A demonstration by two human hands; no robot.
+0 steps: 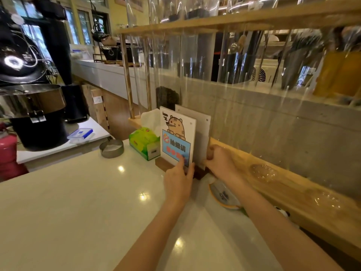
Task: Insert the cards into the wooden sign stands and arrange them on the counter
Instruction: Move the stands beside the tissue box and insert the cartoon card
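A card with a cartoon tiger and a blue panel [176, 132] stands upright in a dark wooden stand [163, 164] on the white counter [78, 202]. My left hand [178, 178] pinches the tiger card's lower right edge. Close behind stands a second, grey-backed card [202, 130] in another dark wooden stand [199, 173]. My right hand [219, 161] grips the grey card's lower right edge, close to the wooden ledge.
A green tissue box [144, 143] and a round metal ashtray [111, 148] sit left of the signs. A round orange-rimmed object [224, 194] lies under my right forearm. A wooden ledge [283, 184] with a clear screen above runs along the right. A black machine [29, 106] stands at the left.
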